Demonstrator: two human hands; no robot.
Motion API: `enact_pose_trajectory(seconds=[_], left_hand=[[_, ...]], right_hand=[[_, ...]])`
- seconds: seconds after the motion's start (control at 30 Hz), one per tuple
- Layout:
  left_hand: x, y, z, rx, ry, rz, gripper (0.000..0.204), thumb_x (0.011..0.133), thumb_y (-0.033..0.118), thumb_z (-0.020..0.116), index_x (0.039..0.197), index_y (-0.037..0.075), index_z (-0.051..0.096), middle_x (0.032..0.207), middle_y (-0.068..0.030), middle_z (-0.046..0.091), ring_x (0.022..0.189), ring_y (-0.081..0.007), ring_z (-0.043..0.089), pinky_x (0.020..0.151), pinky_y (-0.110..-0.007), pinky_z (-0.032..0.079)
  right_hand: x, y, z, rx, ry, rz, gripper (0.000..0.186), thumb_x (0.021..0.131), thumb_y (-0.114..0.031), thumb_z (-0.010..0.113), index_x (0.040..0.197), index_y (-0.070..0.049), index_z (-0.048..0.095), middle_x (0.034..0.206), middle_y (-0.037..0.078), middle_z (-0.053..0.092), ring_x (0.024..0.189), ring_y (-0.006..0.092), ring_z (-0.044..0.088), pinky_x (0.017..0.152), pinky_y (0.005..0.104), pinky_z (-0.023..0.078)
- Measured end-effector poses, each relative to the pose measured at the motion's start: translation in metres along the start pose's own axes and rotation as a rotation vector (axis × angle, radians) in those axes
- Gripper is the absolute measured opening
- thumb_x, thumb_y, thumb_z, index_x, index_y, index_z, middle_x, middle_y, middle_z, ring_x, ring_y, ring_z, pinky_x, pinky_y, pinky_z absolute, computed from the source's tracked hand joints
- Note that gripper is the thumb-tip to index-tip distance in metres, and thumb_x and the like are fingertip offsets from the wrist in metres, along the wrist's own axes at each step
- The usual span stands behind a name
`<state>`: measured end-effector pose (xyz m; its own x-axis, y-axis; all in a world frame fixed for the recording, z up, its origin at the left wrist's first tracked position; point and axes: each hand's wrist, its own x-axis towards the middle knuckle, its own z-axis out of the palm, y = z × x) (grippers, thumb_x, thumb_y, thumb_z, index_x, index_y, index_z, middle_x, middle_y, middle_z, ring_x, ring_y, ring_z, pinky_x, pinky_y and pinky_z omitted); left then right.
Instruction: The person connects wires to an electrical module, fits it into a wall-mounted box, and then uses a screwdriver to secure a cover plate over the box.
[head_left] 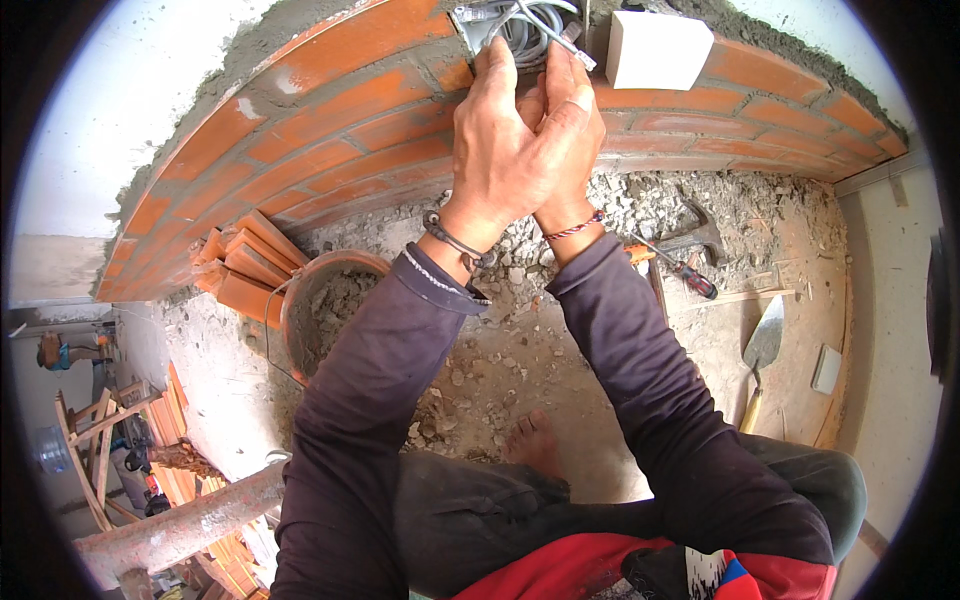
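Apparently for two-sided support, left hand (487, 150) and right hand (580, 160) are cupped together, fingertips at the grey cable coil (532, 30) directly beyond them, though whether either grips it cannot be told.

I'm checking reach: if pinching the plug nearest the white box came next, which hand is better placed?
Probably the right hand: its fingertips are close to that plug, on the white box side. The left hand's fingertips are farther left, by the grey cables.
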<state>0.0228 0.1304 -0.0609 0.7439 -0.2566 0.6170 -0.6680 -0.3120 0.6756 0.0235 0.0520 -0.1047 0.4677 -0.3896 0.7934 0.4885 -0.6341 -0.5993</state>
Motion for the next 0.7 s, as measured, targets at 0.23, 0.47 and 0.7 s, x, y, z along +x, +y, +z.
enact_pose_trajectory(seconds=[0.23,0.47,0.7], left_hand=[[0.002,0.007,-0.002,0.087,-0.014,0.021,0.084,0.091,0.032,0.073,0.140,-0.023,0.034,0.115,-0.0295,0.067,0.105,-0.0261,0.067,0.089,-0.034,0.053],[0.001,0.002,0.001,0.048,-0.027,0.013,0.085,0.092,0.032,0.072,0.142,-0.023,0.032,0.116,-0.0289,0.067,0.107,-0.0245,0.067,0.089,-0.033,0.054],[0.003,0.008,-0.003,0.078,-0.052,-0.005,0.086,0.092,0.034,0.070,0.143,-0.022,0.030,0.118,-0.0299,0.066,0.108,-0.0259,0.067,0.090,-0.034,0.053]], right_hand=[[0.005,-0.001,-0.013,-0.110,-0.120,-0.088,0.046,0.097,-0.019,0.057,0.135,0.006,0.050,0.127,0.020,0.061,0.100,0.0340,0.064,0.080,0.0433,0.048],[0.008,-0.009,-0.021,-0.131,-0.206,-0.051,0.049,0.094,-0.021,0.058,0.133,0.006,0.050,0.124,0.020,0.062,0.094,0.0346,0.063,0.076,0.0457,0.045],[0.019,-0.022,-0.036,-0.595,-0.388,-0.121,0.067,0.086,-0.030,0.064,0.141,0.004,0.045,0.129,0.013,0.060,0.093,0.0309,0.060,0.071,0.0459,0.041]])
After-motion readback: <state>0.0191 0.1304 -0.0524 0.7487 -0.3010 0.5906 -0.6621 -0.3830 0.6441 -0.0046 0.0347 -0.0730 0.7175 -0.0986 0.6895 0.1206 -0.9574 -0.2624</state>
